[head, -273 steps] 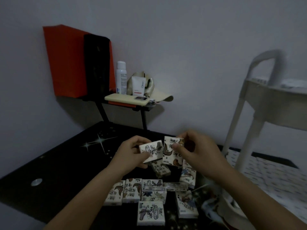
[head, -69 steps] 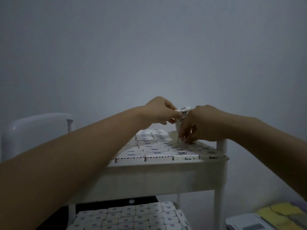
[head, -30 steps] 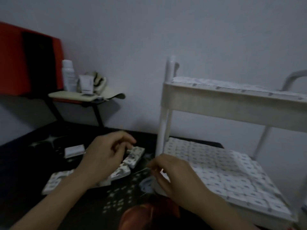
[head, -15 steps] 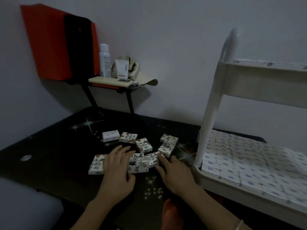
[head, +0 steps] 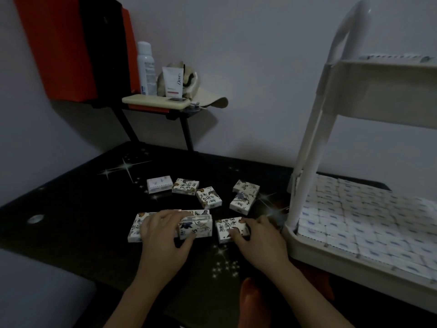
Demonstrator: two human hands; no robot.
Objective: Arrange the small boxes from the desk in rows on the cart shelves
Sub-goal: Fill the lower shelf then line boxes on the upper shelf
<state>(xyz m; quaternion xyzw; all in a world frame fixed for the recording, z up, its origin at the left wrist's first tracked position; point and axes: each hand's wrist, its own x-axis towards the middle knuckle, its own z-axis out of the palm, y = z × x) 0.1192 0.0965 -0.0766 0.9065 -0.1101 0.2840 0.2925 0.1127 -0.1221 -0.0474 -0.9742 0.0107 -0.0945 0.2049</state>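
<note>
Dim room with a plain pale wall. A dark bench [head: 71,221] printed with sparkles fills the left and centre, and a white cart [head: 307,166] stands against its right edge. Small illustrated boxes lie loose on the bench: a far scatter [head: 209,197] and a near row of three lying flat, their long sides running left to right.

The person's left hand [head: 163,240] lies over the join between the left box [head: 135,227] and the middle box [head: 197,227]. Its fingers [head: 169,216] bend over the far edge and the thumb presses the near face of the middle box, gripping it. The right hand [head: 259,237] pinches the end box [head: 227,227] at its right end, with fingers curled on top and the thumb on the near side. Both held boxes rest on the bench, not yet lifted.

The cart lies to the right of both hands. The right hand is the nearer one, just beside the cart's post. The lower shelf [head: 331,259] is packed with rows of white boxes, and the upper shelf [head: 378,91] also shows boxes along its top. No free gap is visible, so the carry probably goes rightward and up.

Far left, a small stand [head: 156,101] holds toiletries beside a red panel [head: 59,43].
</note>
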